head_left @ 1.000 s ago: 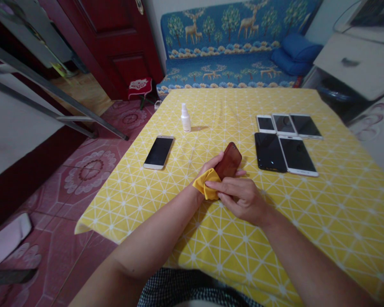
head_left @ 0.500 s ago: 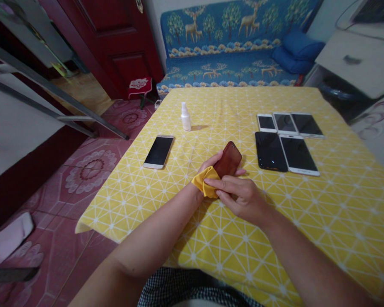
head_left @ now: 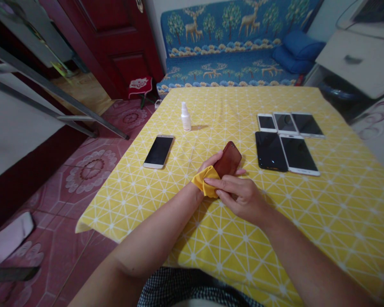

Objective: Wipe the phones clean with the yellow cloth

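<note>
A phone [head_left: 229, 159] with a reddish-brown back lies in my left hand [head_left: 211, 160], whose fingers wrap round its sides from below. My right hand [head_left: 238, 192] pinches a folded yellow cloth [head_left: 207, 181] against the phone's lower end. The cloth covers that end and part of my left palm. To the left, a gold-edged phone [head_left: 159, 152] rests screen up on the table. A white spray bottle [head_left: 186, 118] stands upright beyond it.
On the right, several phones lie screen up in two rows, among them a black one [head_left: 270, 151] and a white-framed one [head_left: 299, 154]. A yellow patterned tablecloth [head_left: 259, 247] covers the table. Behind it is a blue sofa [head_left: 224, 64]; a drawer cabinet [head_left: 352, 72] stands at right.
</note>
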A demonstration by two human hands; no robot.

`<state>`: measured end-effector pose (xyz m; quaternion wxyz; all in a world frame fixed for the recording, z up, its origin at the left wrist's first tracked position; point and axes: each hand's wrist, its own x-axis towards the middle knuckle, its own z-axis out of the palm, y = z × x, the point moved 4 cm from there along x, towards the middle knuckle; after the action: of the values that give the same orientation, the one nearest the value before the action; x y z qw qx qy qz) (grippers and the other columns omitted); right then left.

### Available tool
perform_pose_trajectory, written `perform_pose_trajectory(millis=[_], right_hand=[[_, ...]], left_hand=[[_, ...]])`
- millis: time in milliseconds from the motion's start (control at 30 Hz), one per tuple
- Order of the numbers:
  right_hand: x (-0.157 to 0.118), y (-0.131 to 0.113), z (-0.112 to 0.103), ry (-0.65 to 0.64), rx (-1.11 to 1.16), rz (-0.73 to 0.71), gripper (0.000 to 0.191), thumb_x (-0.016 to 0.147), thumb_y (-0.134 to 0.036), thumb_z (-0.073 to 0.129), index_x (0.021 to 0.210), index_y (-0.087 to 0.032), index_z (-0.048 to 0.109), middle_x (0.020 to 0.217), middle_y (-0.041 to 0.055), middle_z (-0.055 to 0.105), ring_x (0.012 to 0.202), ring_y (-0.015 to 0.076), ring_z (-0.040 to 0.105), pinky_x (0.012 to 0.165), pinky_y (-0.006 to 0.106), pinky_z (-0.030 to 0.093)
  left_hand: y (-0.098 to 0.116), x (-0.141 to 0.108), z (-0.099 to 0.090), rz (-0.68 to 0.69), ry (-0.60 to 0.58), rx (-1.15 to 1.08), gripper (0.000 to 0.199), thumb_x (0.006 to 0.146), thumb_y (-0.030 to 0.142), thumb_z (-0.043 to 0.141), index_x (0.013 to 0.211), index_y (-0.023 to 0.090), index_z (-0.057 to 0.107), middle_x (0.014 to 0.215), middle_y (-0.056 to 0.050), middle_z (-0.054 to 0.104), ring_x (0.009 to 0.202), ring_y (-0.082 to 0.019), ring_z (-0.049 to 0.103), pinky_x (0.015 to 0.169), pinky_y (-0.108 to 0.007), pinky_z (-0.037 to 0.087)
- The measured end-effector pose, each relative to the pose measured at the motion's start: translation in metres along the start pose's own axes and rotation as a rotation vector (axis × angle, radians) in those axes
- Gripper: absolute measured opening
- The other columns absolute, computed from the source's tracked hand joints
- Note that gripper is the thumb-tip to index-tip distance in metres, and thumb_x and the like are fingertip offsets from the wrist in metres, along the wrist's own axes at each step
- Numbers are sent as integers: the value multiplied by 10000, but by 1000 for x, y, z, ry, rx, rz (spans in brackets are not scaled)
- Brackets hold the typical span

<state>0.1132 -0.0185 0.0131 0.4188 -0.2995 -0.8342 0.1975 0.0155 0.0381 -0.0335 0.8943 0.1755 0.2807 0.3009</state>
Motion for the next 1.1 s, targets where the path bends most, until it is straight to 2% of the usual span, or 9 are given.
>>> perform_pose_trajectory(millis=[200, 400, 600, 733, 900, 1000, 1100], right_hand=[[0, 0, 0, 1, -6, -6, 374, 944, -91, 562, 1268, -218, 697, 719, -34, 578, 590, 92, 503, 565, 246, 404], [-1, 0, 0, -1, -3, -2, 403, 947, -93, 554, 1295, -250, 680, 736, -32, 587, 604, 94, 514, 570, 249, 411], [0, 0, 0, -20, 0, 8, 413, 955, -107, 548, 1314, -272, 670, 738, -33, 581, 594, 96, 505, 572, 252, 414], [0, 0, 1, -21, 1, 0, 437, 953, -105, 541, 1330, -291, 660, 725, -40, 562, 573, 93, 484, 555, 247, 401], [-1, 1, 2, -26, 3, 5, 415, 959, -113, 537, 1320, -277, 660, 728, -38, 559, 583, 95, 488, 563, 250, 402], [-1, 1, 1, -21, -3, 1, 398, 956, -109, 544, 1304, -256, 669, 720, -39, 552, 582, 95, 487, 567, 254, 403], [0, 1, 1, -17, -9, 8, 394, 956, -111, 548, 1299, -257, 675, 718, -39, 561, 580, 93, 491, 558, 250, 398]], left_hand=[[1, -1, 3, 87, 12, -26, 491, 992, 508, 432, 1226, 154, 679, 1017, -93, 770, 1133, -284, 704, 1128, -465, 424], [2, -4, 8, 59, 24, -34, 532, 1011, 509, 394, 1203, 97, 670, 1008, -127, 767, 1160, -314, 685, 1135, -489, 402], [1, -4, 7, 73, 39, -13, 517, 1006, 499, 390, 1244, 114, 641, 1049, -115, 763, 1270, -328, 625, 1149, -489, 376], [1, -6, 10, 67, 43, 8, 549, 1018, 499, 355, 1316, 103, 592, 1031, -120, 767, 1213, -307, 667, 1137, -456, 398], [3, -5, 11, 94, 58, -23, 571, 998, 488, 433, 1390, 86, 539, 1013, -137, 765, 1135, -308, 694, 1129, -450, 409], [4, -5, 10, 79, 58, -38, 553, 1015, 476, 392, 1359, 81, 571, 1007, -135, 762, 1078, -297, 714, 1137, -451, 399], [3, -5, 10, 44, 59, -30, 558, 1019, 496, 375, 1297, 78, 619, 1027, -129, 765, 1114, -289, 705, 1146, -436, 390]])
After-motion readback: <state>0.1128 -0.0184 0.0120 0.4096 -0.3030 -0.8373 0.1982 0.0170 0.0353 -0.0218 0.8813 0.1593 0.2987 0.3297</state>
